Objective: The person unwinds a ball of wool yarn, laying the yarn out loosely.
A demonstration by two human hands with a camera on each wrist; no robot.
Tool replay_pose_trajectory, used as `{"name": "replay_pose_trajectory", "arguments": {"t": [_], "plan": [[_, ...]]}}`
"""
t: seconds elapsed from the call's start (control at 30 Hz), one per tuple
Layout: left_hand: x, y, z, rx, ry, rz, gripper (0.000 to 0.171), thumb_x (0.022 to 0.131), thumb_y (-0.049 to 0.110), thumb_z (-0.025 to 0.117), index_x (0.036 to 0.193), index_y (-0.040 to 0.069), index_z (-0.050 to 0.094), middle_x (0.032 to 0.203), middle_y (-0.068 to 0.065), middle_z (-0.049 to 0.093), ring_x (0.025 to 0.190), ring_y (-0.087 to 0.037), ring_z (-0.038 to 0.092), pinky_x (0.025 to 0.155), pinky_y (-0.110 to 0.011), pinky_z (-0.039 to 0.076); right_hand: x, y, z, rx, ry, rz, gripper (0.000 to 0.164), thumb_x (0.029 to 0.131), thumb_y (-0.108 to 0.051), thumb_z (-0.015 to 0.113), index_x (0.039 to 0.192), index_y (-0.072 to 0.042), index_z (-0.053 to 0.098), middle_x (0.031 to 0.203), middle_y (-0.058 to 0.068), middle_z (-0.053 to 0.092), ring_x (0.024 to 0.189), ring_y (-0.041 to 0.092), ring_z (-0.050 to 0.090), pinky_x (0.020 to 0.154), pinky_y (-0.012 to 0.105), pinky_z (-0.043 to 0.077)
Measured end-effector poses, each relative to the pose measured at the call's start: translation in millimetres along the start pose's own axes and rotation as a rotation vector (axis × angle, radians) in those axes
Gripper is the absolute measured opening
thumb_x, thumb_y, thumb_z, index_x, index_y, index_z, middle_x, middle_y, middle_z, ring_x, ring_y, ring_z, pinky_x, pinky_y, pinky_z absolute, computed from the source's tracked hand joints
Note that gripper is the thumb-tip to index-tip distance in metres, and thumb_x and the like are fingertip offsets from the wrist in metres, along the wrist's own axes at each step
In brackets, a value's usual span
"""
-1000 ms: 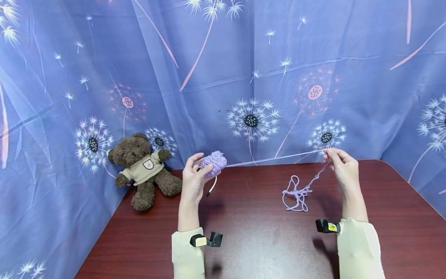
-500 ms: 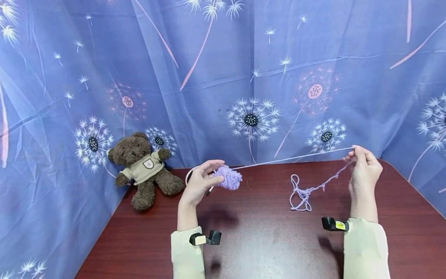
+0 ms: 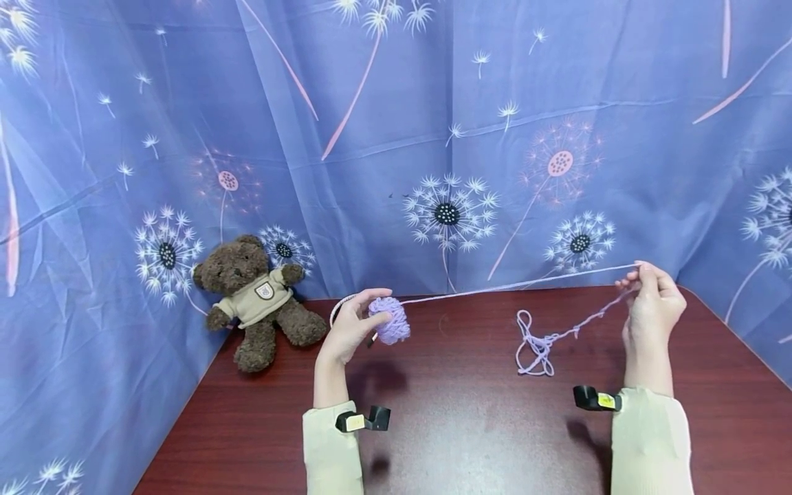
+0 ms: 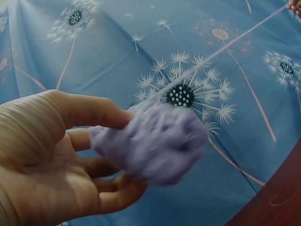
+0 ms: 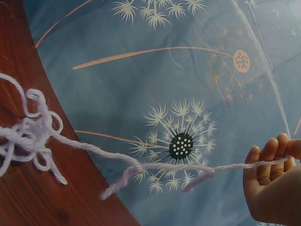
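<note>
Left hand [image 3: 351,328] pinches a yarn ball [image 3: 394,324] above the tabletop [image 3: 470,405]; a taut strand [image 3: 557,278] runs to the right hand [image 3: 653,306], which pinches it. A tangle [image 3: 544,342] lies toward the back-right corner, a teddy bear [image 3: 258,302] at the back-left.

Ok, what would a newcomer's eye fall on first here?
Probably the fluffy brown, beige-shirted teddy bear at the far left of the glossy red-brown table. Then the purple yarn ball in the left hand, its strand stretched across to the right hand. Dandelion-printed blue fabric hangs behind.
</note>
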State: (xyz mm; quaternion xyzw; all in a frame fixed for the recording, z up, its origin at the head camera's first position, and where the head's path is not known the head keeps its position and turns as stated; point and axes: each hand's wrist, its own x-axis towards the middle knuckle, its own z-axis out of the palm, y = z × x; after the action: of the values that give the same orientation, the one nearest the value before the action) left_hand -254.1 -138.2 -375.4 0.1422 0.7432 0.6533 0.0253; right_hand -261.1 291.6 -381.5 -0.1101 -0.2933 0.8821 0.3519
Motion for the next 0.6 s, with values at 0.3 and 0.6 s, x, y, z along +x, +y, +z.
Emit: {"name": "replay_pose_trajectory", "arguments": {"t": [0.3,0.6], "plan": [[-1.0,-5.1,-9.4,-0.097,0.120,-0.027,0.041,0.092,0.000,0.060,0.133,0.001,0.055,0.077,0.010,0.051,0.056,-0.001,0.038,0.051,-0.015,0.035,6,-8,-11,-0.004,0.088,0.033,0.011,0.092,0.002,0.060,0.084,0.005,0.067,0.056,0.008,0.061,0.045,0.014,0.057,0.046,0.023,0.054],[-6.6,-2.0,-16.8,-0.215,0.130,-0.064,0.038,0.098,0.004,0.051,0.136,0.003,0.050,0.089,0.007,0.060,0.070,-0.004,0.056,0.057,-0.018,0.050,7,11,-14,-0.240,-0.009,-0.047,0.021,0.093,0.003,0.057,0.077,-0.003,0.069,0.057,0.000,0.064,0.047,0.007,0.059,0.049,0.015,0.052]]}}
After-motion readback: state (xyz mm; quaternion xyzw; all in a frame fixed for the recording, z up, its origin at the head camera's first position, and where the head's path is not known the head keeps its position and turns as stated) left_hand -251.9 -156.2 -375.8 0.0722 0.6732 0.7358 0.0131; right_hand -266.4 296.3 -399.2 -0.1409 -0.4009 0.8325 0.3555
